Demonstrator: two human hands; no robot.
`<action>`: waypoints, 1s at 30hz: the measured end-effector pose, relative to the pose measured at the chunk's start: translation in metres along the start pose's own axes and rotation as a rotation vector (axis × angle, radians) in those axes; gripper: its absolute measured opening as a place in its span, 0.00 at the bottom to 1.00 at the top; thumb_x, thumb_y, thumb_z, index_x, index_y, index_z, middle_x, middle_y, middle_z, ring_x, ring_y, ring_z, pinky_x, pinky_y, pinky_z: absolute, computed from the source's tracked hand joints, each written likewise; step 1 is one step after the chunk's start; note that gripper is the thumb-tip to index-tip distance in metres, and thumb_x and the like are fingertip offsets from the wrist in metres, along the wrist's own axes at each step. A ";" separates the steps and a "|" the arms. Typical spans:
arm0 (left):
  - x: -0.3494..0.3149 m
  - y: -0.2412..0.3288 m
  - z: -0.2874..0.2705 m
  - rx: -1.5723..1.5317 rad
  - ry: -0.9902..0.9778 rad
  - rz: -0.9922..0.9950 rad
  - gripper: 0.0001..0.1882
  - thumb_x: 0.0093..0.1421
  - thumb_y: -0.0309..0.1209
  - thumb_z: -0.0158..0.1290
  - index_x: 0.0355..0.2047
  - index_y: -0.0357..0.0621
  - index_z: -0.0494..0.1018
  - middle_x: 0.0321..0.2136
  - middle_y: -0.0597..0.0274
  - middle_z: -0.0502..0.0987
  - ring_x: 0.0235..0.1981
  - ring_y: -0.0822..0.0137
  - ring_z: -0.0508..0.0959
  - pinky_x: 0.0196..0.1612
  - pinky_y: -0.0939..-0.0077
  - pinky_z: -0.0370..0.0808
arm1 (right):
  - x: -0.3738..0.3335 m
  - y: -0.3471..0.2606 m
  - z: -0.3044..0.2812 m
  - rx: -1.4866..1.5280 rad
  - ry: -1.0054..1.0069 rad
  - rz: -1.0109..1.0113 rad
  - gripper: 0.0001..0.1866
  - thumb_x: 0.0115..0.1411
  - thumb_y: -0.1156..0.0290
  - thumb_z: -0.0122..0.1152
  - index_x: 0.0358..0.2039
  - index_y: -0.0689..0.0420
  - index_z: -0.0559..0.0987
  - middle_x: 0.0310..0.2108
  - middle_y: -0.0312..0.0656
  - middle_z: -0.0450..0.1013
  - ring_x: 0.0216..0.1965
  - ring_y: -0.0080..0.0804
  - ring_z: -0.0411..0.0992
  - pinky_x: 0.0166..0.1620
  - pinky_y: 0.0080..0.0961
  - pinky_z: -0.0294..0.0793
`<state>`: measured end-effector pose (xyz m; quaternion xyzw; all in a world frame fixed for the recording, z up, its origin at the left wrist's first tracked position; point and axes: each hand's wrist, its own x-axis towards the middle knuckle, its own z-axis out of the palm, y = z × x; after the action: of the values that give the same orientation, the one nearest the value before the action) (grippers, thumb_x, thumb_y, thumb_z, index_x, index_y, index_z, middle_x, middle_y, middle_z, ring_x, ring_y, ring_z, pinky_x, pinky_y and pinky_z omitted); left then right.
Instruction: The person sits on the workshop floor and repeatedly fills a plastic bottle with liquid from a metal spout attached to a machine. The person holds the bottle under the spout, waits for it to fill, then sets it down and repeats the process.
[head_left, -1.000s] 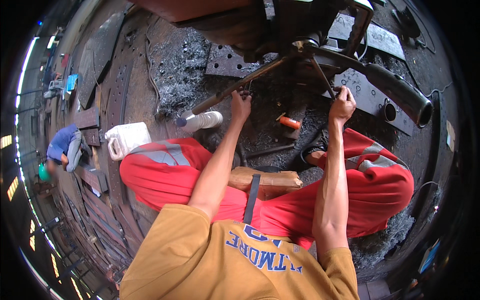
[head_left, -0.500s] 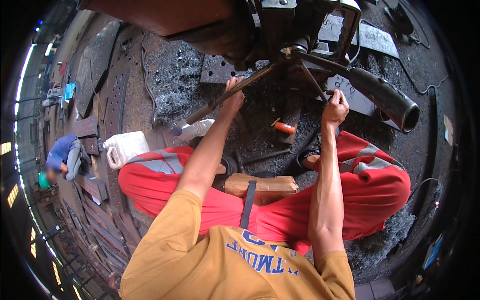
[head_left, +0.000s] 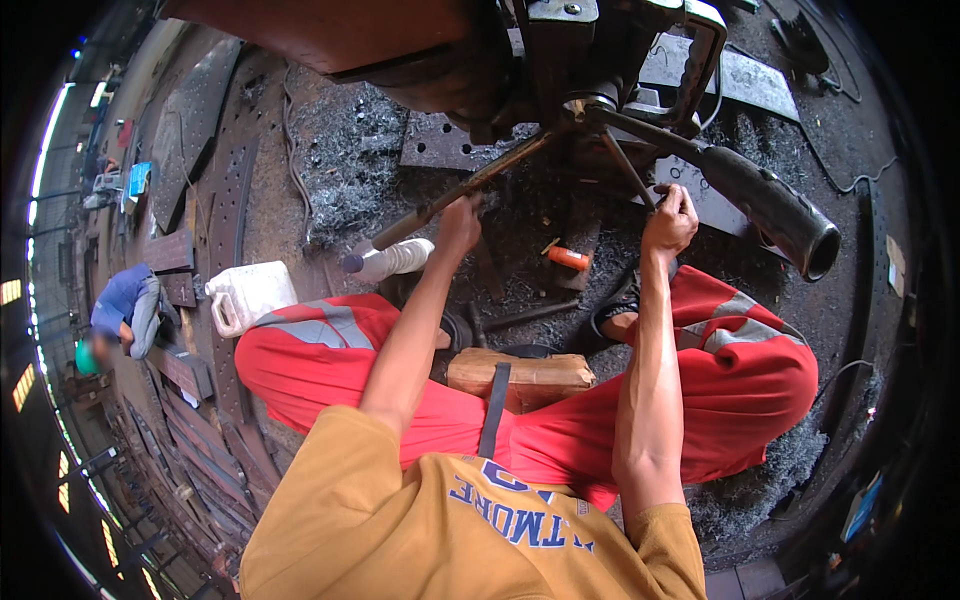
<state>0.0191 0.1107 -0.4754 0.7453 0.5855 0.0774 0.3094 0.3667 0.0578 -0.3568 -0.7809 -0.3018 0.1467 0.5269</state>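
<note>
A drill press with spoke-like feed levers (head_left: 560, 50) stands over metal plates in front of me. My left hand (head_left: 458, 230) is curled just below the long left lever (head_left: 495, 172), its fingers mostly hidden and slightly blurred; whether it touches the lever I cannot tell. My right hand (head_left: 670, 222) is closed around the lower end of a thin lever (head_left: 627, 165). A thick black tube-like handle (head_left: 765, 198) slants out to the right above that hand. Under the machine lies a drilled steel plate (head_left: 430, 145), and a second plate (head_left: 710, 198) lies beyond my right hand.
An orange bottle (head_left: 569, 258) lies between my feet, near a wooden block (head_left: 520, 378). A white jug (head_left: 250, 296) and a pale ribbed tube (head_left: 395, 259) are at my left. Metal shavings (head_left: 350, 150) cover the ground. Another person (head_left: 130, 305) crouches far left.
My left hand has dropped from behind the left lever to just below it, toward me. The right hand stays on its lever, and the levers have barely turned.
</note>
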 end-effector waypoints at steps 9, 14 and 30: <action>-0.024 -0.040 0.022 -0.103 0.458 -0.200 0.15 0.69 0.31 0.44 0.45 0.32 0.75 0.35 0.28 0.78 0.44 0.32 0.79 0.48 0.40 0.75 | -0.001 0.004 0.013 0.023 0.015 0.016 0.19 0.67 0.61 0.50 0.30 0.58 0.85 0.15 0.37 0.68 0.17 0.24 0.65 0.23 0.29 0.60; 0.058 -0.011 0.021 -0.113 0.432 -0.119 0.19 0.74 0.37 0.39 0.44 0.33 0.73 0.34 0.31 0.80 0.44 0.30 0.79 0.48 0.39 0.75 | 0.006 0.017 0.010 0.098 0.023 -0.011 0.19 0.67 0.61 0.49 0.30 0.57 0.85 0.15 0.37 0.68 0.17 0.23 0.65 0.23 0.28 0.60; -0.029 -0.021 0.046 0.407 -0.105 0.234 0.13 0.67 0.25 0.45 0.50 0.35 0.69 0.25 0.40 0.81 0.29 0.42 0.85 0.30 0.46 0.81 | 0.000 0.007 0.013 0.063 0.054 0.010 0.20 0.68 0.61 0.48 0.31 0.57 0.85 0.15 0.35 0.66 0.17 0.23 0.64 0.23 0.27 0.59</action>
<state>0.0155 0.0698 -0.5167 0.8582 0.4817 -0.0456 0.1717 0.3616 0.0656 -0.3689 -0.7690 -0.2789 0.1378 0.5585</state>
